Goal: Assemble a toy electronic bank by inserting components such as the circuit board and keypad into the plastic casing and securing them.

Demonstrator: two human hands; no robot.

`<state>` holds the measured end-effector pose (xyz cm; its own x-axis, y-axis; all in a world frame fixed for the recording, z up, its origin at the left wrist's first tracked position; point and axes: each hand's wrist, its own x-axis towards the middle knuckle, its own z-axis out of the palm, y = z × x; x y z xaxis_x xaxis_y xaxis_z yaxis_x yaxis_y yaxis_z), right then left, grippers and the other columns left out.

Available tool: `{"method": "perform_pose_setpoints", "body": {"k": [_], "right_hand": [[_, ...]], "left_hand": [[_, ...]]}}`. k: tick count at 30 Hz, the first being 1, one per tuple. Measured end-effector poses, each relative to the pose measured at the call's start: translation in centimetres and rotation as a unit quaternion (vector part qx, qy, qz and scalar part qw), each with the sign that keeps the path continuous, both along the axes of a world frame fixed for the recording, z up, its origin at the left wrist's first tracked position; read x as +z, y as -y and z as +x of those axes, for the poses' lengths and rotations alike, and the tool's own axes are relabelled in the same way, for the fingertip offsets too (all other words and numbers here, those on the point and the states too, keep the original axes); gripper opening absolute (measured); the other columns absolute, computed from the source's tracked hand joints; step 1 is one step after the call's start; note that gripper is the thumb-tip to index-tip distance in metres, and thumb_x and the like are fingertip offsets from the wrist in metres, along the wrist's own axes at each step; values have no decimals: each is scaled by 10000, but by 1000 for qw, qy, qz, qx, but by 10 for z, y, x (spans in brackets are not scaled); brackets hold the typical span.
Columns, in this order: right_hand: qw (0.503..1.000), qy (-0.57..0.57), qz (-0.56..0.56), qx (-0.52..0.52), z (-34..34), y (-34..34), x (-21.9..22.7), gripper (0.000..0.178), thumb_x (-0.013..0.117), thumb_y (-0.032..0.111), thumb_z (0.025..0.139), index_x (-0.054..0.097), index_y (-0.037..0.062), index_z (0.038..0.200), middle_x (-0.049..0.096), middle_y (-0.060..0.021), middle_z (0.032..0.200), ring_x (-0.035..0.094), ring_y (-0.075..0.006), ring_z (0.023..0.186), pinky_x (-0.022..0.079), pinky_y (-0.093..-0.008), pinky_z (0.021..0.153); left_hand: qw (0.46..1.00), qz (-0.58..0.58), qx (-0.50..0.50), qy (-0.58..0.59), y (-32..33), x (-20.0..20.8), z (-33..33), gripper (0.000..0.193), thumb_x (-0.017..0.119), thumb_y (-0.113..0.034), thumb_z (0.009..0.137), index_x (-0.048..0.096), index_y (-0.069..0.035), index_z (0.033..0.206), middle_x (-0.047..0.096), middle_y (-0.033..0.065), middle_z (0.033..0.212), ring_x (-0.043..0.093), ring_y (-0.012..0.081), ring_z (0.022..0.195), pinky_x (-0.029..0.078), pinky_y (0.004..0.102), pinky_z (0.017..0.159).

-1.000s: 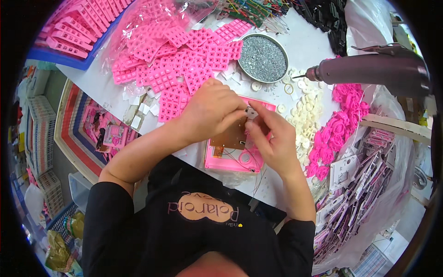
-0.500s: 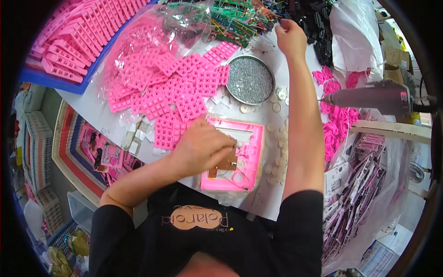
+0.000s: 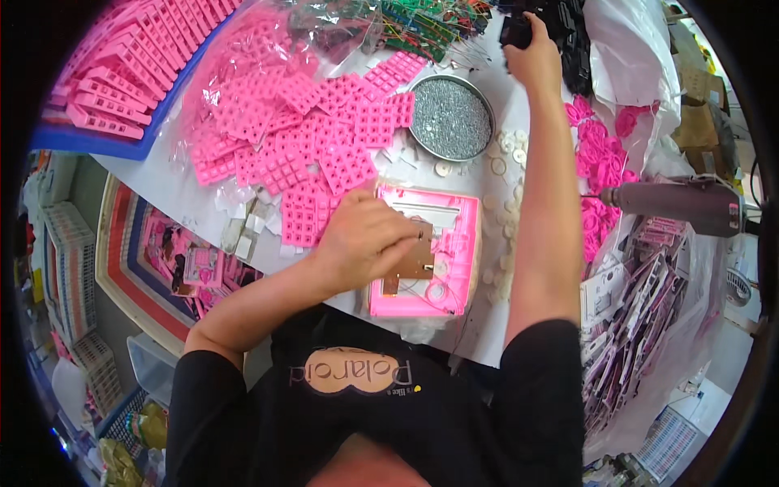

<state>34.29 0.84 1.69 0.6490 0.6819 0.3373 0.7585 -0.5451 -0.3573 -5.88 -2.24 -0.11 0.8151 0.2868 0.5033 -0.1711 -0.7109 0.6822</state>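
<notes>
A pink plastic casing (image 3: pixel 464 268) lies near the table's front edge, a brown circuit board (image 3: pixel 418 258) and thin wires inside it. My left hand (image 3: pixel 365 242) is curled over the casing's left side, fingers closed at the board; what they pinch is hidden. Far off, my right hand (image 3: pixel 537 61) reaches to a heap of black plastic parts (image 3: pixel 568 45). Its thumb and fingers grip a black plastic part (image 3: pixel 516 32) at the heap's left edge. Left of the casing are many pink keypads (image 3: pixel 308 154), partly in a clear bag.
A round tin of small screws (image 3: pixel 452 119) stands beyond the casing. An electric screwdriver (image 3: pixel 673 203) juts in from the right, near pink cord bundles (image 3: pixel 599 154). Green circuit boards (image 3: pixel 422 28) lie at the back; a blue tray (image 3: pixel 122 142) of pink parts stands far left.
My right hand has moved slightly farther out and now has a black part in its fingers. My left hand stays over the casing. The whole view has shifted a little.
</notes>
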Motion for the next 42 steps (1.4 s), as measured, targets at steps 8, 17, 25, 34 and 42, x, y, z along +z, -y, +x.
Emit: {"method": "perform_pose_setpoints", "body": {"k": [8,17,25,34,42], "right_hand": [[858,-443,246,83,-263,190,59,618,818,8,806,443,47,1295,688,-114,976,690,-131,841,553,-237,661],[940,-318,-126,-7,-276,201,58,534,792,394,831,595,34,1171,665,-168,1064,683,-362,816,540,-431,675],[937,-69,5,341,-250,198,47,635,860,177,628,630,75,1212,586,-140,1296,508,-424,1238,462,-502,1016],[907,-154,-38,391,-235,193,36,515,828,107,674,621,22,1138,666,-129,1101,624,-330,1037,523,-426,889],[899,-153,-51,407,-236,185,45,490,803,99,693,626,49,1147,633,-107,1108,599,-322,1001,527,-411,857]], "left_hand": [[996,-46,74,19,-7,-6,-19,152,772,-18,774,701,-75,895,675,49,804,619,220,711,427,365,739],[999,34,5,39,-10,1,-14,194,785,-36,775,696,-93,937,693,30,851,632,229,756,425,374,761],[996,87,2,16,-14,8,-9,233,794,-56,770,680,-104,967,667,23,835,627,229,763,419,389,735],[985,117,-105,-70,-28,31,-8,186,759,-106,769,658,-102,925,651,40,899,620,240,851,442,406,738],[929,278,-201,-140,-39,51,13,117,626,-147,813,649,-86,910,594,21,863,610,219,860,473,360,781]]}}
